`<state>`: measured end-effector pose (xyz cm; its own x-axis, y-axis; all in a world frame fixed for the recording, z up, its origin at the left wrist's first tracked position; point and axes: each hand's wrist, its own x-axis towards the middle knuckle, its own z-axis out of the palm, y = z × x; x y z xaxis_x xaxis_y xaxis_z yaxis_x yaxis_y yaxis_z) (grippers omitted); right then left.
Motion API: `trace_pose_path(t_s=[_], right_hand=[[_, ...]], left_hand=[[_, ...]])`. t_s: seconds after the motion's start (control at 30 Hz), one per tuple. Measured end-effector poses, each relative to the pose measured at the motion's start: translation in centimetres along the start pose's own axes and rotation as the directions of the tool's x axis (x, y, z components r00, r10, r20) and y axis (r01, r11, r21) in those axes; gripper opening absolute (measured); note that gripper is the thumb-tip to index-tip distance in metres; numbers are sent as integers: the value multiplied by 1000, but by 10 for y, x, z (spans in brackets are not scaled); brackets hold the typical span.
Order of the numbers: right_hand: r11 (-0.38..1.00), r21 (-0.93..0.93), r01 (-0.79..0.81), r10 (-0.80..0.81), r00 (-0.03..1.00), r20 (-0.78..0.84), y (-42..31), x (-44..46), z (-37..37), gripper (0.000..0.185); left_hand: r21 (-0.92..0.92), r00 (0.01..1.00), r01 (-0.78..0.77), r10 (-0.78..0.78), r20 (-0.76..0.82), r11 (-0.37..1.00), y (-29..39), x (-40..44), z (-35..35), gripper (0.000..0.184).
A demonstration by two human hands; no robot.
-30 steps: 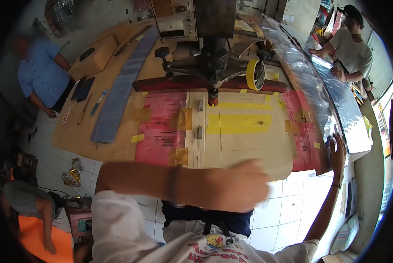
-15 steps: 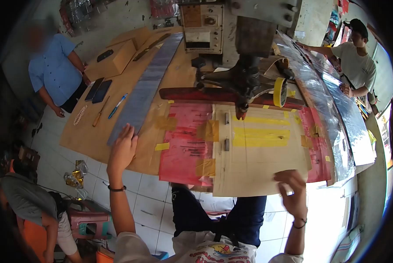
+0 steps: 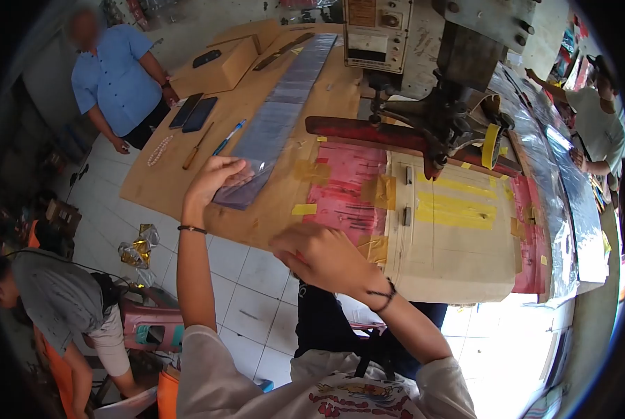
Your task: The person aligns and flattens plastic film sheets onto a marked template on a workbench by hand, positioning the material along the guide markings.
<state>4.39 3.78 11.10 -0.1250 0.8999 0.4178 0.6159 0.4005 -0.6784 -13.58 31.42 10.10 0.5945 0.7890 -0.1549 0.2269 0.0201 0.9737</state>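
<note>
My left hand [image 3: 220, 180] is at the near end of a long strip of stacked clear plastic sheets [image 3: 284, 105]. Its thumb and fingers pinch the sheet's edge, where the plastic bends and shines. My right hand [image 3: 323, 255] hangs in the air in front of the table's near edge, left of the cardboard sheet. Its fingers are bent, thumb apart, and nothing shows in them. To the right lies a tan cardboard sheet [image 3: 459, 258] with yellow tape strips [image 3: 459, 209] and two small metal bars. Red taped panels [image 3: 347, 185] flank it beneath a press head [image 3: 445, 126].
A pen [image 3: 228, 137], a screwdriver [image 3: 197, 146], two phones [image 3: 199, 115] and a cardboard box [image 3: 218, 66] lie on the table's left. One person [image 3: 120, 77] stands at left; another bends over lower left. At right, a person [image 3: 598, 126] touches plastic-covered sheets [image 3: 567, 188].
My right hand has swung left from the cardboard's right side toward my left hand. My left hand has closed on the plastic sheet's edge. The view has turned left.
</note>
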Motion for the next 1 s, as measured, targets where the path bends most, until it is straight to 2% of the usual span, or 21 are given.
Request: trace_pose_path(t_s=[0.1,0.2,0.3,0.4,0.53,0.6,0.7,0.77,1.0], right_hand=[[994,-56,-89,87,995,-39,3,35,23,24],[985,-81,-154,132,965,-228,22,72,51,38],[948,-280,-152,-7,870,-494,57,105,74,48],[901,-389,-192,1,897,-441,83,118,76,51],[902,-398,-168,-7,916,-402,84,119,76,50],[899,-402,-174,1,919,-395,85,121,78,47],[884,-456,-99,-124,893,-433,90,121,82,46],[875,-473,-99,-133,892,-433,91,121,84,47],[888,-442,-126,-70,914,-400,84,122,82,46]], left_hand=[[90,999,-52,53,-6,995,-3,6,3,31],[164,998,-57,58,-2,985,-6,8,2,29],[158,996,-87,90,-13,984,-7,6,7,28],[130,990,-141,139,24,981,-15,3,-3,27],[47,968,-228,221,118,973,-20,-4,-6,27],[83,971,-237,231,67,968,-23,-5,-4,28],[92,966,-258,256,31,962,-20,-10,5,27],[95,965,-263,260,39,960,-19,-9,6,24],[133,957,-278,263,122,951,-20,-5,6,19]])
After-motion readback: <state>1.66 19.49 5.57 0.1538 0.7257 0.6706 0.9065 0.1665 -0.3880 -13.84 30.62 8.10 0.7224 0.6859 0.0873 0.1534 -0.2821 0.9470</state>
